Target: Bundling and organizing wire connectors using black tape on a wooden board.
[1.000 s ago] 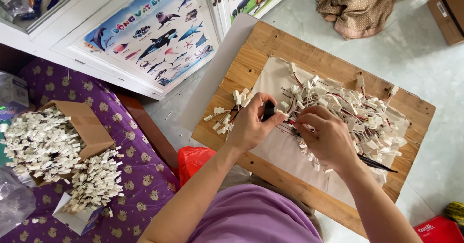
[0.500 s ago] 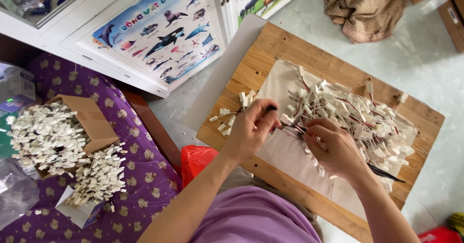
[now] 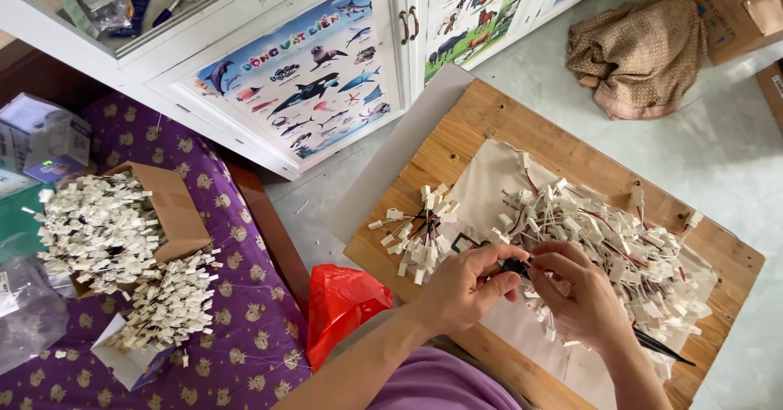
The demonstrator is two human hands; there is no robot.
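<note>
Overhead, head view only.

Left hand (image 3: pixel 463 289): fingers curled, thumb and forefinger pinched on a small black part (image 3: pixel 514 266). Right hand (image 3: pixel 577 294): fingertips narrowed onto the same black part from the other side, with a thin wire held between them.

Black part: above the cloth sheet (image 3: pixel 497 183), between the two hands, near the front edge of the wooden board (image 3: pixel 457 145). Too small to make out its shape in detail; long axis seemingly level across the picture, running from one hand toward the other; which end leads, impossible to tell.

Small bundle (image 3: pixel 418 235) of white plugs on red and black wires: fanned out just left of the hands, on the board. Judged as a finished lot.

Large pile (image 3: pixel 628 251) of the same wired plugs: loose and tangled on the cloth, right of the hands. Judged as the lot not yet handled; far bigger than the small bundle, so most of the work apparently left.

Black tool (image 3: pixel 662 349), thin: on the cloth beside the right forearm.

Cardboard box (image 3: pixel 175 206) heaped with white plugs, more heaped below it: on the purple patterned cover (image 3: pixel 245 328), well apart to the left.

Red bag (image 3: pixel 342 300): beside the board. Brown cloth (image 3: pixel 640 51): on the floor, top right.
</note>
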